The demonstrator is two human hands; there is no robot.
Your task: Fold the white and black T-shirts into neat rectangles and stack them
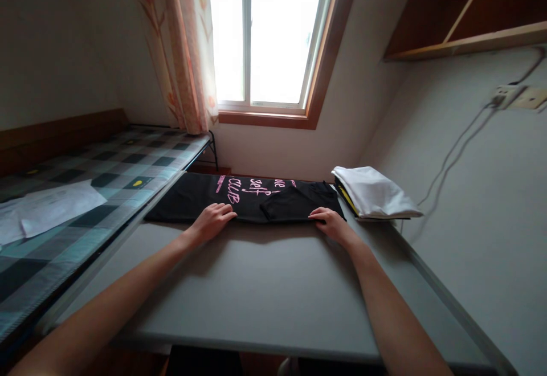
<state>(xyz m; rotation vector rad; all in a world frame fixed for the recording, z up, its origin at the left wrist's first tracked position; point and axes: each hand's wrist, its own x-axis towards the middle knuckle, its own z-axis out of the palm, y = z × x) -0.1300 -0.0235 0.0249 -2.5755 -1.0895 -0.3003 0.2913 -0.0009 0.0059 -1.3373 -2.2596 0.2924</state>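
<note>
A black T-shirt (196,191) with pink lettering lies folded lengthwise across the far part of the table. A sleeve is folded over its right half. My left hand (212,220) is closed on the near edge, left of the middle, with its fingertips on the cloth. Near the right end, my right hand (332,223) grips the same edge between thumb and fingers. The undersides of both hands are hidden.
The grey table (256,290) stands against the right wall. A stack of folded clothes, with a white garment (376,191) on top, sits at its far right corner. Left is a bed with a checked mattress (106,162) and papers (55,208). A cable (448,154) hangs from the wall socket (506,95).
</note>
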